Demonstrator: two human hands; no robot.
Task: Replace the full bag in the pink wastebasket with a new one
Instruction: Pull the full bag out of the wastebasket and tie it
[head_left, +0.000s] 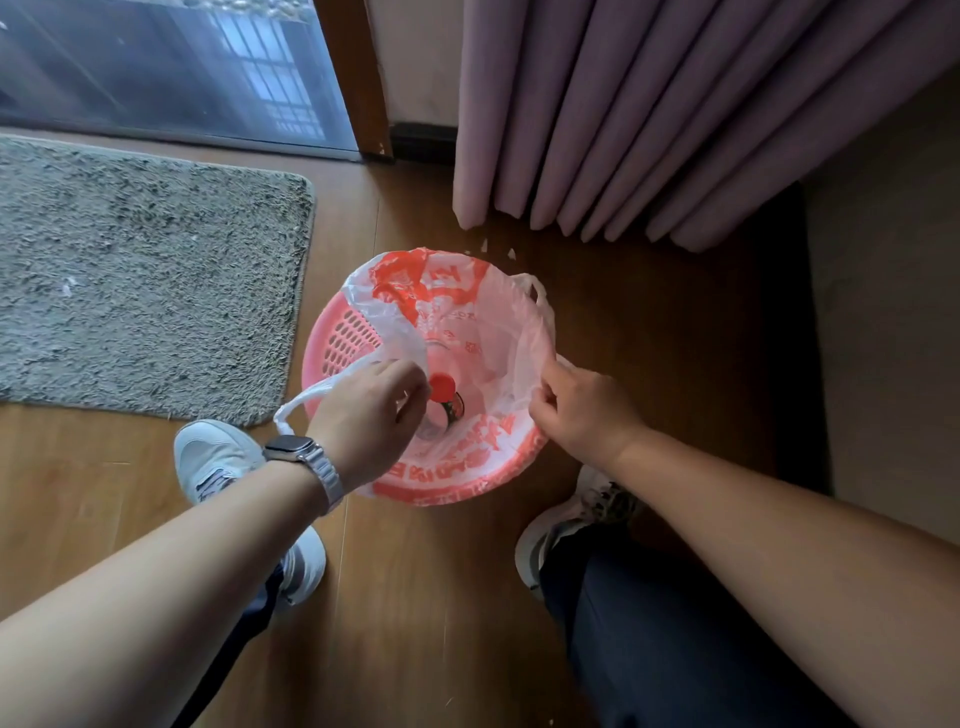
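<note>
The pink wastebasket (340, 343) stands on the wooden floor between my feet, its perforated wall showing at the left. A white plastic bag with red print (457, 291) lines it, draped over the rim. A bottle with a red cap (442, 388) lies at the bottom of the bag. My left hand (363, 415), watch on the wrist, pinches the bag's left edge, where a handle loop hangs out over the rim. My right hand (582, 410) pinches the bag's right edge at the rim.
A grey shaggy rug (140, 280) lies at the left. Pink curtains (675, 119) hang behind the basket, with small white scraps (511, 253) on the floor below them. A glass door (166, 67) is at the back left. My white shoes flank the basket.
</note>
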